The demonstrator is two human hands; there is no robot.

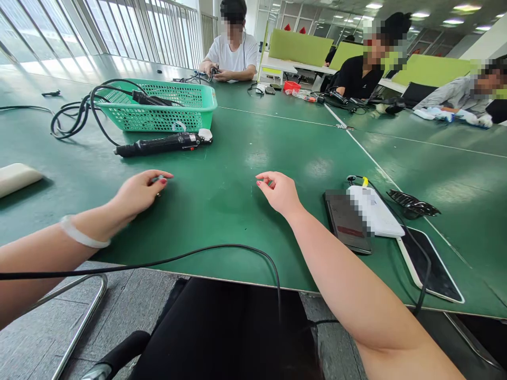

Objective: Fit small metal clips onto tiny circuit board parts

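My left hand (140,191) is just above the green table, a white band on its wrist. Its thumb and fingers are drawn together, and a small greyish spot shows between them, too small to name. To the right, my right hand (279,191) has its fingers curled and the thumb close to the index fingertip; whether anything sits in that pinch is not visible. Beyond my left hand lies a black electric screwdriver (160,143) with a whitish end, its cable looping left. Behind it stands a green plastic basket (158,119) holding another black corded tool (152,98).
A dark phone-like slab (346,232), a white power bank-like block (376,211), a white-edged tablet (430,264) and a crumpled black item (412,203) lie right. A black cable (222,246) crosses the table's front edge. A white object (18,178) lies left. Several people sit beyond.
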